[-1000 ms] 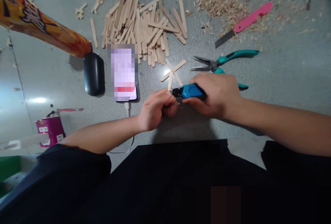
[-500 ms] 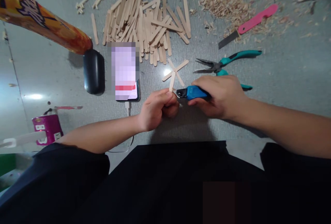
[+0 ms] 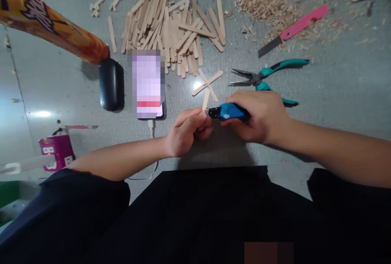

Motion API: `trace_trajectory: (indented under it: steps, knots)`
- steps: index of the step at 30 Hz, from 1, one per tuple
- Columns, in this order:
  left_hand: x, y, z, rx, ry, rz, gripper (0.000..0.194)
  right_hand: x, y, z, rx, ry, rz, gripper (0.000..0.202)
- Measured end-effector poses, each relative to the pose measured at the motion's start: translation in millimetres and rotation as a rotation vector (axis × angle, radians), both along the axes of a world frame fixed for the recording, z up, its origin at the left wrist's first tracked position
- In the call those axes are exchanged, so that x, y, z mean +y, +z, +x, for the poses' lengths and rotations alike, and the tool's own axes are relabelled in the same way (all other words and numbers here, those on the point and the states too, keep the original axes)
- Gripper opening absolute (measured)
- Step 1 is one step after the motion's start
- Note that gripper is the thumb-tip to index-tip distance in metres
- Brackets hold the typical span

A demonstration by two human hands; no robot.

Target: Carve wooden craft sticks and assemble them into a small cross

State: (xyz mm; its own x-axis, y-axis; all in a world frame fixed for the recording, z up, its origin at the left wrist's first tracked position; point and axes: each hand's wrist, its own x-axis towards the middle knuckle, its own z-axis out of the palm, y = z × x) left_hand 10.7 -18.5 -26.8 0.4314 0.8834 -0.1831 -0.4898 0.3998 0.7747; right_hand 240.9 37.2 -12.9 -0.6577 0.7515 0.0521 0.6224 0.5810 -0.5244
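I see left hand (image 3: 187, 130) pinching stick (image 3: 206, 99) by near end; right hand (image 3: 262, 114) clamped round cutter (image 3: 229, 112), right of stick, crosswise.

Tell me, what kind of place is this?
It looks like a craft workspace, maybe a hobby one: there's a heap of wooden sticks, a pile of wood shavings and some pliers.

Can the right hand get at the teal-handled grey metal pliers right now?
Probably yes, if emptied first: the right hand grips a blue-and-black cutter. The teal-handled pliers lie just beyond that hand, and nothing appears to lie on them.
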Motion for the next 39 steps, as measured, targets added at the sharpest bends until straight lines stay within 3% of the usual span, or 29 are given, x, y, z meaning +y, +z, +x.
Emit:
trace_trajectory:
  steps: [6, 10, 15, 18, 25, 39]
  knots:
    - [4.2, 1.4, -0.6, -0.031, 0.010, -0.107, 0.046, 1.3, -4.5, -2.9, 0.125, -0.116, 0.161, 0.052]
    - [6.7, 3.8, -1.1, -0.041, -0.035, -0.116, 0.046, 8.0, -0.9, 2.0, 0.256, -0.117, 0.305, 0.049]
    - [3.6, 1.1, -0.2, -0.027, -0.010, -0.061, 0.033, 10.0, -0.2, 6.9, 0.114, -0.019, 0.202, 0.060]
    - [2.0, 0.3, -0.1, 0.015, 0.012, -0.098, 0.038, 9.9, -2.8, 8.2, 0.038, 0.012, 0.128, 0.066]
    - [3.7, 2.3, 0.3, 0.000, 0.058, -0.053, 0.035, 11.6, -3.9, 8.5, 0.003, 0.041, 0.121, 0.066]
    - [2.8, -2.0, 2.0, -0.033, 0.105, -0.059, 0.027, 8.6, -16.0, 5.8, 0.123, -0.123, 0.340, 0.057]
